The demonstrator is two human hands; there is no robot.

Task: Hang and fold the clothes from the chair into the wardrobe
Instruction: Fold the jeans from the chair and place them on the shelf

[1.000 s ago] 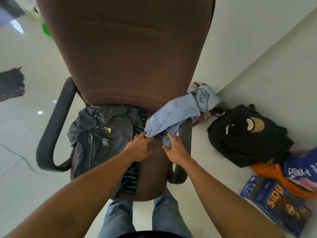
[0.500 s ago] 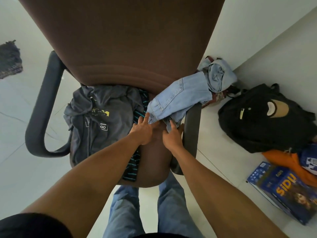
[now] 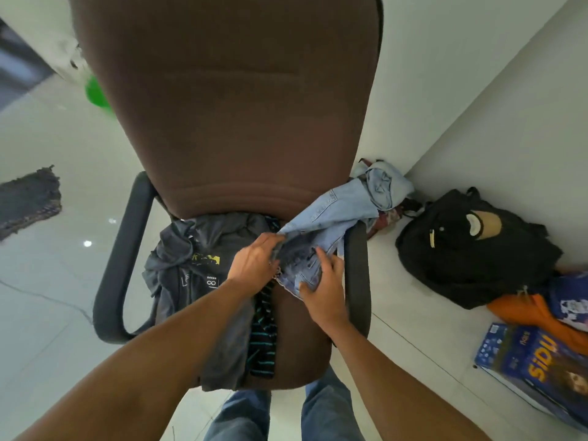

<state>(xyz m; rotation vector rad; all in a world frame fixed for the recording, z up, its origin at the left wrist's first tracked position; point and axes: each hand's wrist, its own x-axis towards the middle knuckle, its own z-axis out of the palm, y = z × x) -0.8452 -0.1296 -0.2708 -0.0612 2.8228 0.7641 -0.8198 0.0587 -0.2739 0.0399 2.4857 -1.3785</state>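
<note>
Left hand: fingers curled into the pale denim jeans, gripping. Right hand: thumb and fingers pinch the frayed edge. Jeans drape over an armrest of the brown fabric chair. Half a second earlier the hands only touched the hem; now the denim bunches between them. Grey printed T-shirt lies crumpled on the seat.

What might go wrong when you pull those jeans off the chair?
The jeans hang over the right armrest, with their far end bunched outside it, so they might snag there or drop onto the floor. The grey shirt and striped top lie loose beside them on the seat and might get dragged off too.
</note>
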